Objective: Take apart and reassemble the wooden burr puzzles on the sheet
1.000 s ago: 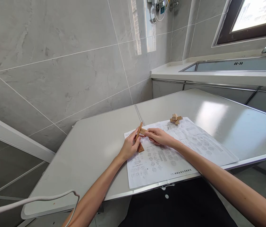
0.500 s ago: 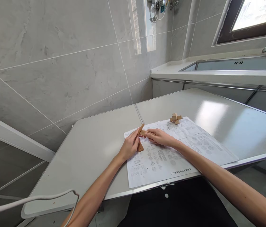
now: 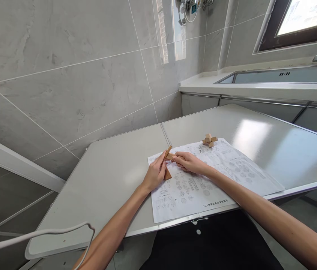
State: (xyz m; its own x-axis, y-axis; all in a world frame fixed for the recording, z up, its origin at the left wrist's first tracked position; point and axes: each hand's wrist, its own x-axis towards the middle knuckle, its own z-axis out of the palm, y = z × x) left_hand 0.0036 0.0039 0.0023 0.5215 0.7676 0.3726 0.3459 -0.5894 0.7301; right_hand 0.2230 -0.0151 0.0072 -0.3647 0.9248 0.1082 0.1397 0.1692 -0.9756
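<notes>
My left hand [image 3: 156, 171] is closed around a flat brown wooden piece [image 3: 168, 174], whose lower end shows below the fingers and whose upper tip rises above them. From the right, my right hand [image 3: 188, 162] pinches a lighter wooden strip [image 3: 170, 156] that meets the brown piece at an angle. The fingers hide where the two pieces touch, so I cannot tell whether they are joined. Under both hands lies a white printed sheet [image 3: 192, 213] covered with small line drawings. An assembled cross-shaped wooden block puzzle [image 3: 209, 140] sits at the sheet's far edge.
The light folding table [image 3: 119, 168] has a seam running across it, with a grey tiled wall [image 3: 90, 75] behind. A counter with a sink [image 3: 273, 77] stands at the back right. At the lower left a white cable [image 3: 34, 237] hangs over the table corner.
Almost nothing differs. The wooden pieces and my hands have shifted very slightly, while the sheet and the block puzzle stay where they were.
</notes>
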